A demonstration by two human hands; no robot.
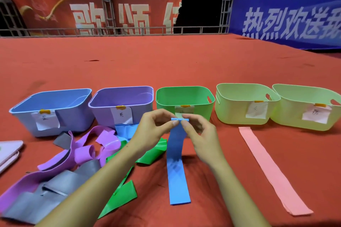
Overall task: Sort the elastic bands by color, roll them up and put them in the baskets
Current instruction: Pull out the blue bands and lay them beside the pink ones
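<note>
Together, the left hand (154, 125) and right hand (198, 131) pinched the folded top edge of the blue band (177, 162), which hung below the grip onto the red cloth (212, 180).

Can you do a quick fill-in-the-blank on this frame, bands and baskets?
1. Both hands pinch the top end of the ____ band.
2. The pink band lies flat to the ____ of it.
3. The row holds ____ baskets.
4. The leftmost basket is ____.

Missing words: blue; right; five; blue

Red carpet (166, 64), red banner (55, 13), blue banner (287, 20), metal trusses (104, 0) behind.
</note>
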